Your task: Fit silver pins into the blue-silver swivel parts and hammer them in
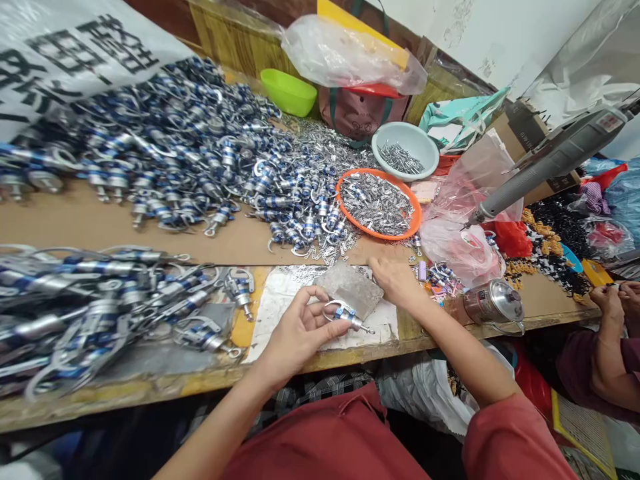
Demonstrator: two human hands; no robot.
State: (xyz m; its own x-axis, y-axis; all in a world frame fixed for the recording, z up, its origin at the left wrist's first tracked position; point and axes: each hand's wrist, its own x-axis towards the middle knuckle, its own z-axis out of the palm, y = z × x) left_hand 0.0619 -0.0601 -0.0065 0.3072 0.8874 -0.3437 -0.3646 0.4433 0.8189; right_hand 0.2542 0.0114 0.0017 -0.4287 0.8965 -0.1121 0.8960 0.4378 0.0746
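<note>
My left hand (pixel 305 328) pinches a blue-and-silver metal fitting (pixel 345 312) with curved arms and a thin threaded tip pointing right. Just behind the fitting lies a rough grey block (pixel 353 288) on a worn white sheet (pixel 274 303). My right hand (pixel 395 281) rests beyond the block's right side at the cardboard's edge. Its fingers are curled together, and whatever is between them is hidden. An orange basket (pixel 416 220) of small flat metal pieces (pixel 377 200) stands just past that hand.
Heaped fittings (pixel 190 140) cover the back left, with another pile (pixel 100 313) front left. Behind stand a pale bowl (pixel 431 160) of metal pins and a green bowl (pixel 290 93). An electric screwdriver (pixel 545 167) hangs at right above a lidded metal cup (pixel 495 303). A co-worker's hands (pixel 613 300) are far right.
</note>
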